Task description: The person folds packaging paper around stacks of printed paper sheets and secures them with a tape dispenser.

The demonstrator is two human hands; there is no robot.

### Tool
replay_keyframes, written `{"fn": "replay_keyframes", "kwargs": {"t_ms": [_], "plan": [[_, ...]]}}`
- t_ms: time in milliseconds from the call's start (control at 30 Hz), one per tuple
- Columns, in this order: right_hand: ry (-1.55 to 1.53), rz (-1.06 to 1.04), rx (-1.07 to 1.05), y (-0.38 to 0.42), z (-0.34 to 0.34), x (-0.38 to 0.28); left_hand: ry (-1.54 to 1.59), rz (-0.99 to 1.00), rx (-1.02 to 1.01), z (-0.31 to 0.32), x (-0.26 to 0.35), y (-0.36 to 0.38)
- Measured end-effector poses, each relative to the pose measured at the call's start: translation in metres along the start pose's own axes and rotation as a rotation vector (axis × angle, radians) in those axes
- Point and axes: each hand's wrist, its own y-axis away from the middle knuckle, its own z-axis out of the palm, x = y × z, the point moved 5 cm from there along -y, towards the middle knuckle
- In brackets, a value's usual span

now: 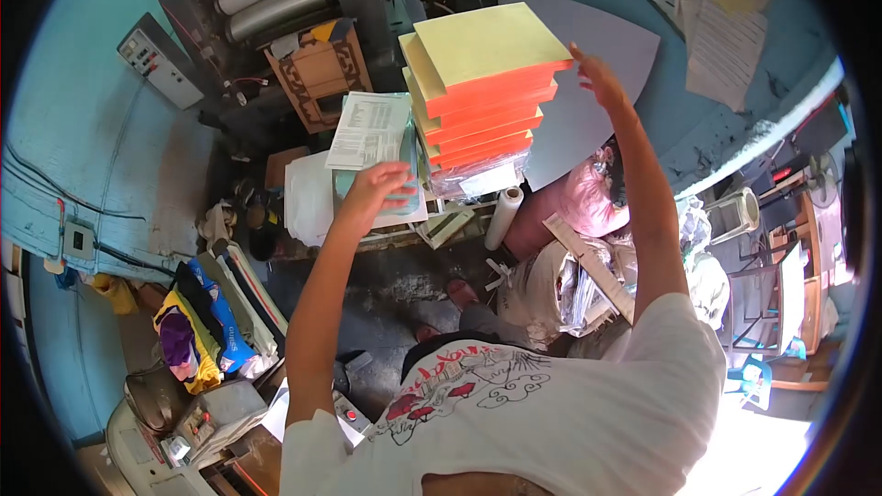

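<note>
Stack (491,50) stands upright on the table (390,239), straight ahead of the person: yellow tops, red-orange front edges, several blocks piled with ragged offsets, the left part of the pile stepping out and down a bit. Under it sits a plastic-wrapped pack (478,184).

Right hand (599,81) is at the stack's top right corner, fingers stretched out, no grip around it. Fingertips look right at the corner; can't tell whether they touch.

Left hand (377,195) is empty, fingers loosely bent and spread, over the lower end of the printed sheets (367,124), just left of the stack. Contact with paper: can't tell. White sheets (303,197) lie to the left of those.

Large pale board (588,124) behind the stack, to its right. White roll (504,219) stands by the table's front, below the wrapped pack. Right of it: pink sack (588,207), then a white sack (533,285) with a wooden bar (590,266) leaning across the pile.

Back left: machine (276,0) with two rollers, carved wood panel (320,78) in front, control box (158,62) on the left. Papers (735,37) hang on the wall, upper right.
</note>
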Motion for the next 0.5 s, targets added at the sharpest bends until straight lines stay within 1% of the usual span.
{"fn": "replay_keyframes", "kwargs": {"t_ms": [100,167,267,300,333,367,433,467,500], "plan": [[-0.006,0.117,-0.124,-0.061,0.015,-0.013,0.053,-0.005,-0.028,0.021,0.011,-0.052],[-0.031,0.211,-0.221,-0.073,0.026,0.0,0.111,-0.044,-0.041,0.036,0.01,-0.072],[-0.152,0.049,-0.332,-0.09,0.032,0.011,0.221,-0.083,-0.019,0.045,0.013,-0.104],[-0.154,0.071,-0.323,-0.101,0.029,0.024,0.247,-0.098,-0.011,0.048,0.013,-0.11],[-0.113,-0.009,-0.328,-0.105,0.021,0.035,0.275,-0.11,-0.005,0.051,0.012,-0.115],[-0.07,-0.087,-0.331,-0.091,0.009,0.041,0.281,-0.085,-0.02,0.053,0.011,-0.119],[-0.109,-0.04,-0.292,-0.038,-0.004,0.022,0.336,-0.112,-0.036,0.057,0.014,-0.12],[-0.189,0.087,-0.25,0.002,0.003,0.001,0.366,-0.119,-0.043,0.058,0.015,-0.12],[-0.238,0.093,-0.194,0.027,0.001,0.003,0.409,-0.128,-0.06,0.059,0.015,-0.122]]}}
